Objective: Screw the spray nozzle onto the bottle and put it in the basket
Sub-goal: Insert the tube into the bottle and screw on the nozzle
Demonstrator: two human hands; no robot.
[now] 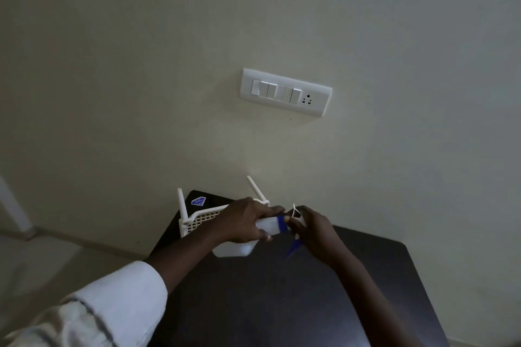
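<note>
Both hands are up over the dark table (282,304), close together. The left hand (244,220), forearm reaching in from a rolled white sleeve (118,298), has its fingers wrapped around the white spray bottle (267,227), held tipped sideways with the neck pointing right. The right hand (313,227) is curled around the blue nozzle (282,223) at that neck, blue trigger (293,248) hanging below. The white basket (197,220) sits just behind the left hand.

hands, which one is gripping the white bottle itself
The left hand, the one with the white sleeve, wraps the bottle. The right hand holds the blue nozzle end.
</note>
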